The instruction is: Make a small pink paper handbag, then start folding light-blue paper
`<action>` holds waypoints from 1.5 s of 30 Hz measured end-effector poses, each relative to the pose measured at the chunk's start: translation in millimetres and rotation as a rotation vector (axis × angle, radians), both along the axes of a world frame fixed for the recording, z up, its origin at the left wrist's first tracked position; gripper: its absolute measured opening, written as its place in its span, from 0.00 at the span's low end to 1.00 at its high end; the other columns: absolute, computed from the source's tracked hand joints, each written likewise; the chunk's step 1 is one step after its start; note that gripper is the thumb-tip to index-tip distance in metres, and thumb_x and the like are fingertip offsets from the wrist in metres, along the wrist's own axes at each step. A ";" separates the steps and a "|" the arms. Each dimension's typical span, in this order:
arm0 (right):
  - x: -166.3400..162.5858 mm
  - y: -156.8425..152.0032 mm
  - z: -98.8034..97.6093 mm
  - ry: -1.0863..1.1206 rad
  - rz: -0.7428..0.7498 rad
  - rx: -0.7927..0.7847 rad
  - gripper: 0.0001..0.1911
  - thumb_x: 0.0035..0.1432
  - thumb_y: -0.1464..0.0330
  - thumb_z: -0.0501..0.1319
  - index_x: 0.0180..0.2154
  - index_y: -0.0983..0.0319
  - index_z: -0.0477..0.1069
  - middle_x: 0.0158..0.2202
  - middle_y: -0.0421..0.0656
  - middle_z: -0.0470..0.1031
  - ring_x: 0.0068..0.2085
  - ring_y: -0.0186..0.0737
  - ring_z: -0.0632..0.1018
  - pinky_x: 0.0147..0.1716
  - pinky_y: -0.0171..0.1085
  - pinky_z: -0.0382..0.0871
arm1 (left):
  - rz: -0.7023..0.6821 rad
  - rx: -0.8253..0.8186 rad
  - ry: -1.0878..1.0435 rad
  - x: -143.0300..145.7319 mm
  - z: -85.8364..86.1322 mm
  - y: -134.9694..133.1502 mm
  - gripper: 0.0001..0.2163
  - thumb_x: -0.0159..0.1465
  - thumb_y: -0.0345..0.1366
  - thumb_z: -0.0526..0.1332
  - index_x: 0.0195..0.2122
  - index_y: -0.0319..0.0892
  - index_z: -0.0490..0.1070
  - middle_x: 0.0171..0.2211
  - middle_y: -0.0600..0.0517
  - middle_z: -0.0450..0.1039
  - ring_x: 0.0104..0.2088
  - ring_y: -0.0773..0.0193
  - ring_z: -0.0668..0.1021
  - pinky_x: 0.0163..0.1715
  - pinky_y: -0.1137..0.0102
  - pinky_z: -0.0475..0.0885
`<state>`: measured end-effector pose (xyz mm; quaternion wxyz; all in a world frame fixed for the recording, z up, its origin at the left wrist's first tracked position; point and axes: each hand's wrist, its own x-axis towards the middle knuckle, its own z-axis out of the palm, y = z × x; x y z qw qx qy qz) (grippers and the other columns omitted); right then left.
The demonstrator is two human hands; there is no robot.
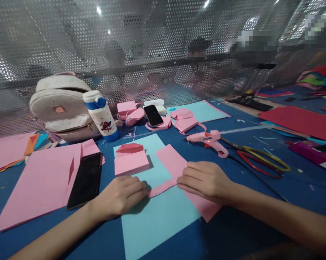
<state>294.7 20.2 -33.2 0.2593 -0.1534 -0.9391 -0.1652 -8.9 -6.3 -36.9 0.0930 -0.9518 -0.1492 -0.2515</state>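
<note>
A pink paper sheet (174, 162) lies slanted across a light blue sheet (157, 216) on the blue table. A narrow folded strip (161, 187) runs along its near edge. My left hand (121, 196) is closed, fingers pinching the strip's left end. My right hand (203, 180) has its fingers curled and presses down on the strip's right end and the pink sheet. Just behind the hands stands a folded pink paper box (131, 159) with a red flap.
A black phone (85, 180) lies on a large pink sheet (41, 184) at left. Behind are a backpack (61, 108), a water bottle (101, 115) and another phone (153, 115). A pink glue gun (209, 141) and scissors (260, 160) lie at right. A perforated metal screen (152, 47) closes the back.
</note>
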 end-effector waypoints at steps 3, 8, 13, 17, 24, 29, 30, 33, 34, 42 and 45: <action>-1.3 0.1 0.6 0.004 -0.004 0.036 0.08 0.68 0.72 0.58 0.35 0.62 0.73 0.27 0.40 0.72 0.31 0.36 0.69 0.31 0.36 0.58 | 0.014 -0.019 -0.028 -1.8 -4.6 1.2 0.08 0.72 0.26 0.52 0.44 0.35 0.71 0.34 0.46 0.76 0.30 0.62 0.76 0.26 0.69 0.71; -2.0 0.3 -1.5 0.001 -0.023 0.044 0.07 0.67 0.73 0.59 0.35 0.62 0.73 0.27 0.39 0.72 0.31 0.36 0.68 0.31 0.36 0.58 | 0.020 -0.041 -0.037 -3.4 -9.0 1.6 0.07 0.72 0.26 0.54 0.43 0.36 0.71 0.34 0.47 0.76 0.30 0.62 0.75 0.27 0.69 0.70; -3.0 0.4 -2.8 -0.008 -0.030 0.065 0.08 0.67 0.74 0.58 0.33 0.62 0.72 0.26 0.39 0.71 0.31 0.36 0.69 0.31 0.36 0.58 | 0.027 -0.055 -0.036 -3.1 -6.5 1.2 0.07 0.72 0.27 0.53 0.44 0.36 0.71 0.34 0.47 0.76 0.31 0.63 0.76 0.27 0.69 0.71; -2.7 -0.1 -3.3 0.028 -0.026 0.083 0.05 0.66 0.74 0.60 0.35 0.62 0.72 0.27 0.39 0.71 0.31 0.36 0.70 0.31 0.36 0.59 | -0.010 -0.016 -0.046 -4.4 -1.2 -1.6 0.08 0.72 0.26 0.52 0.46 0.34 0.70 0.36 0.45 0.77 0.31 0.62 0.78 0.28 0.69 0.73; -1.4 -3.0 4.0 0.084 -0.032 0.121 0.04 0.65 0.74 0.61 0.36 0.63 0.73 0.26 0.39 0.74 0.29 0.36 0.69 0.30 0.37 0.60 | 0.326 -0.150 -0.380 -32.2 18.5 5.2 0.07 0.72 0.34 0.57 0.49 0.40 0.68 0.44 0.44 0.76 0.45 0.57 0.77 0.44 0.64 0.73; -5.3 -6.6 18.2 0.075 -0.060 0.083 0.06 0.67 0.72 0.60 0.35 0.62 0.74 0.27 0.40 0.74 0.30 0.36 0.69 0.30 0.37 0.59 | 0.569 -0.432 -0.396 -56.4 18.1 31.9 0.10 0.72 0.38 0.54 0.50 0.41 0.70 0.46 0.46 0.75 0.46 0.55 0.77 0.43 0.62 0.74; -7.2 -7.0 22.4 0.068 -0.068 0.077 0.07 0.67 0.71 0.60 0.35 0.62 0.74 0.27 0.40 0.74 0.30 0.36 0.68 0.30 0.37 0.59 | 0.562 -0.468 -0.384 -58.5 16.3 36.5 0.10 0.72 0.38 0.54 0.49 0.41 0.71 0.45 0.47 0.76 0.45 0.56 0.78 0.44 0.62 0.74; -14.8 -6.9 37.6 0.022 -0.085 0.075 0.11 0.69 0.70 0.57 0.33 0.62 0.74 0.27 0.41 0.73 0.30 0.37 0.68 0.29 0.38 0.56 | 0.509 -0.503 -0.359 -59.9 11.6 44.5 0.09 0.71 0.38 0.56 0.46 0.41 0.74 0.43 0.48 0.76 0.44 0.58 0.78 0.45 0.63 0.74; -17.9 -6.3 43.4 0.001 -0.088 0.077 0.13 0.69 0.70 0.56 0.32 0.62 0.74 0.27 0.41 0.73 0.30 0.37 0.68 0.29 0.38 0.55 | 0.495 -0.501 -0.357 -59.3 10.9 45.1 0.09 0.70 0.38 0.58 0.45 0.41 0.75 0.43 0.48 0.75 0.44 0.58 0.77 0.45 0.63 0.73; -46.1 -0.6 91.7 -0.152 -0.151 0.114 0.14 0.68 0.72 0.54 0.31 0.62 0.74 0.28 0.41 0.74 0.32 0.37 0.69 0.28 0.38 0.52 | 0.435 -0.483 -0.335 -52.0 20.2 34.4 0.06 0.68 0.36 0.61 0.41 0.45 0.78 0.37 0.49 0.72 0.39 0.59 0.74 0.41 0.66 0.68; -58.1 0.6 104.2 -0.198 -0.188 0.112 0.12 0.67 0.71 0.56 0.32 0.62 0.75 0.29 0.41 0.75 0.33 0.38 0.70 0.27 0.38 0.51 | 0.445 -0.521 -0.332 -51.1 19.4 34.2 0.07 0.68 0.37 0.61 0.41 0.43 0.77 0.39 0.48 0.75 0.42 0.56 0.75 0.45 0.63 0.68</action>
